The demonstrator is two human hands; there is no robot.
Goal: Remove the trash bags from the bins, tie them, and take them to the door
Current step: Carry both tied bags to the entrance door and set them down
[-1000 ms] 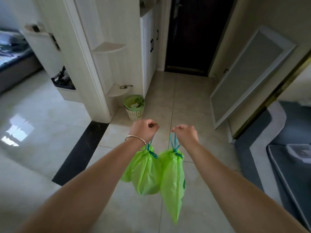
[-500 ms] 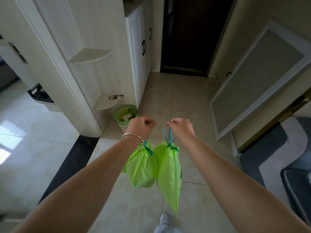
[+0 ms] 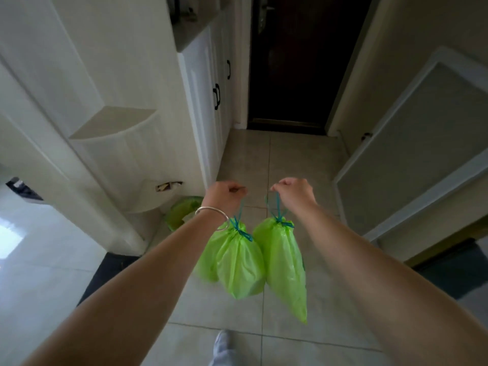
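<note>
Two hands, left (image 3: 224,194) and right (image 3: 295,192), grip tied, unlabelled green bags (image 3: 240,262).

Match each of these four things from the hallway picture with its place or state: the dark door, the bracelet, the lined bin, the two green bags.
Things:
1. dark door
2. bracelet
3. lined bin
4. green bags

Places or states:
A. on the floor by the white shelf unit
B. tied shut, hanging from the hands
C. at the far end of the hallway
D. on the left wrist

Pairs: 1-C, 2-D, 3-A, 4-B
</note>
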